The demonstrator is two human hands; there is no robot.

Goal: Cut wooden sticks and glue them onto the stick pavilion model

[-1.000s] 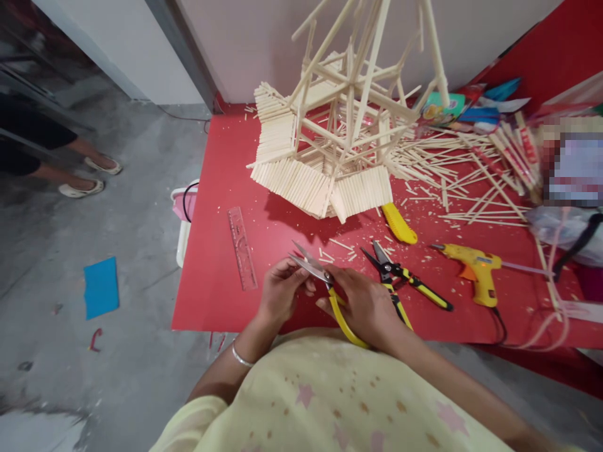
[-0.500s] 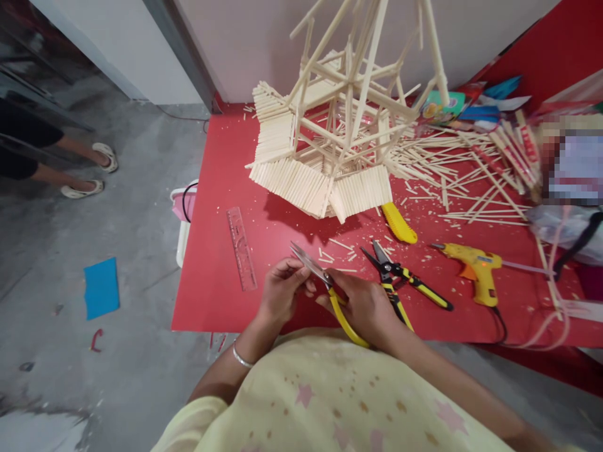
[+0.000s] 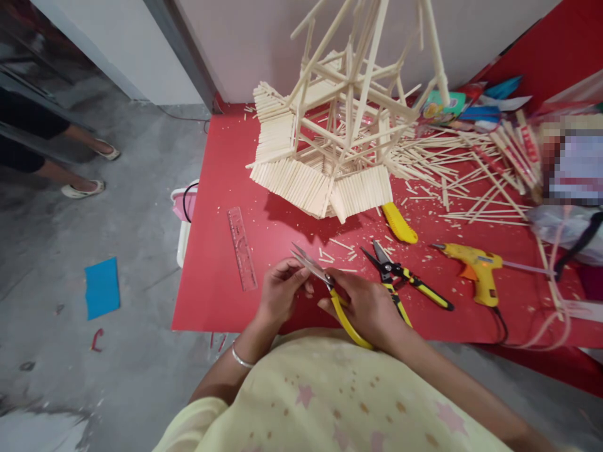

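My right hand [image 3: 370,304] is wrapped round the yellow handles of a pair of scissors [image 3: 345,319], whose blades point up and left, slightly apart. Close to the blades, my left hand [image 3: 282,290] has thumb and fingers pinched together; whatever lies between them is too small or hidden to make out. Beyond both hands stands a model built of thin wooden sticks [image 3: 294,185], with an open frame above and slatted panels round its lower part. Short cut stick pieces [image 3: 325,256] lie between the model and my hands.
On the red table [image 3: 202,276] lie a clear ruler [image 3: 242,248], a yellow utility knife [image 3: 399,223], black-and-yellow cutters [image 3: 391,270] and a yellow glue gun [image 3: 475,267] with its cord. Loose sticks [image 3: 452,157] are heaped at the right. A person's legs [image 3: 56,169] show at far left.
The scissor blades stand a little wider apart than before. My left hand has hardly moved. At far left, the other person's legs have shifted slightly.
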